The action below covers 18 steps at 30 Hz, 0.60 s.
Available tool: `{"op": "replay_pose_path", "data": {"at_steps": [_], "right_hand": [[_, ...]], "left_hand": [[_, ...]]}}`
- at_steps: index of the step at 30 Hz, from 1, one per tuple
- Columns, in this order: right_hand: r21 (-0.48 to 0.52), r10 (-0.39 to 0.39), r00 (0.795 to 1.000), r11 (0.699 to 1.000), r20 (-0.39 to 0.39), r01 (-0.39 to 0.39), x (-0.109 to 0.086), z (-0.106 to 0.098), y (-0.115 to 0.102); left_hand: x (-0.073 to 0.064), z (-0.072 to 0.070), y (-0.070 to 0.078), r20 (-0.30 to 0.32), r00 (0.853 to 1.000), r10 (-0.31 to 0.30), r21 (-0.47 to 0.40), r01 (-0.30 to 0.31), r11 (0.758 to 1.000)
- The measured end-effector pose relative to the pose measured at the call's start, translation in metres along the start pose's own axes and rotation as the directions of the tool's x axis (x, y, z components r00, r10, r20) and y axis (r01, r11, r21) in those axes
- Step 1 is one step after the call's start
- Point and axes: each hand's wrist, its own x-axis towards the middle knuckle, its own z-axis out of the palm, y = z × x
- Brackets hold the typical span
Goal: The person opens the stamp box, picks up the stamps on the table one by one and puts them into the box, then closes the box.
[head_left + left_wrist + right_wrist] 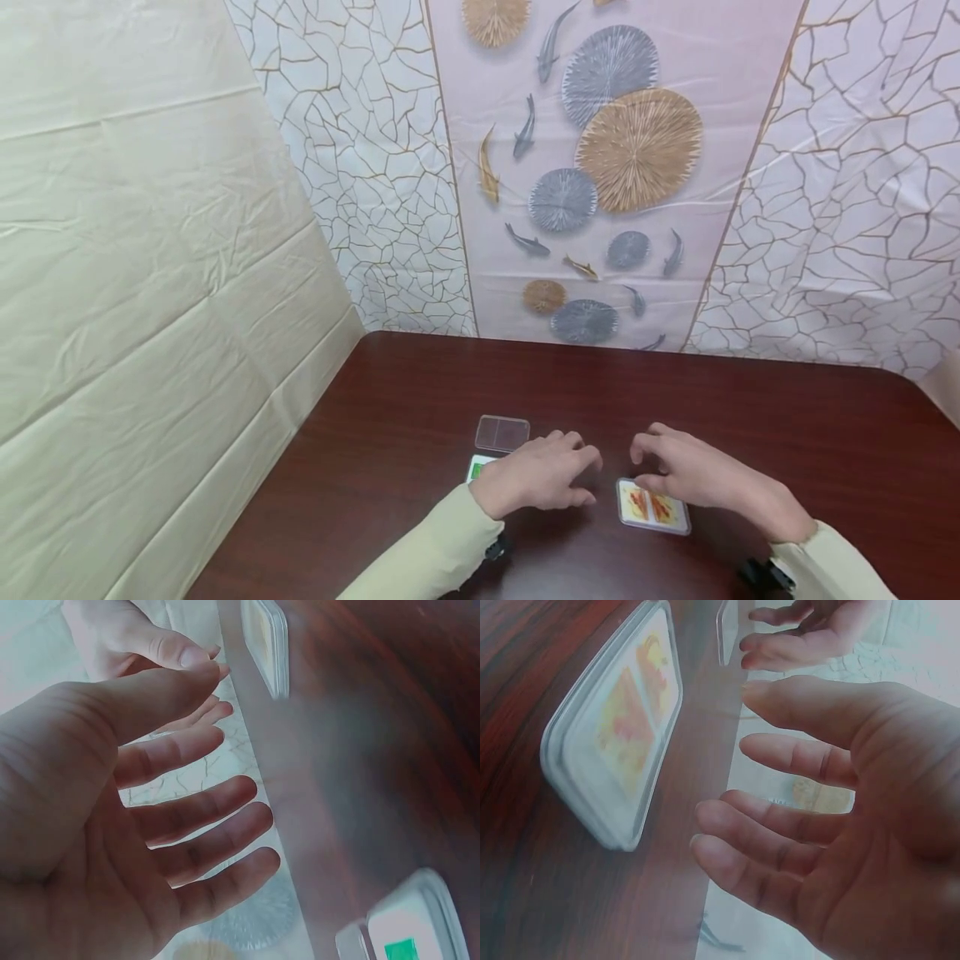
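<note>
Above the dark table, my left hand [534, 477] hovers palm inward with its fingers loosely spread, holding nothing. Partly covered by that hand and its wrist is a flat white case with a green patch [477, 468]; its corner shows in the left wrist view. Just behind it lies a clear, flat plastic piece [502, 433] with a line down its middle. My right hand [693, 469] faces the left one, fingers relaxed, and overlaps the top of a flat, clear-rimmed case [654, 508]. An orange and yellow picture, split into two halves, fills this case. In the right wrist view the fingers [772, 825] are apart from the case.
The dark reddish-brown table [420, 375] has a glossy surface and rounded back corners. A patterned cloth [390, 167] with fish and round leaf shapes hangs behind it. Plain cream cloth [150, 292] slopes along the left side.
</note>
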Motion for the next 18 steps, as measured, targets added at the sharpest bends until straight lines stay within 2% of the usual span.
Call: {"op": "replay_pose_path", "data": {"at_steps": [9,18], "right_hand": [[0.023,-0.033,0.999,0.999,-0.035,0.033,0.02,0.007,-0.011],[0.053,-0.027,0.999,0.998,-0.02,0.028,0.033,0.016,-0.016]], "left_hand": [[-0.015,-0.004,-0.021,-0.034,0.999,-0.012,0.05,0.014,0.999],[-0.027,-0.002,-0.047,-0.053,0.996,-0.076,0.07,0.08,0.994]]}}
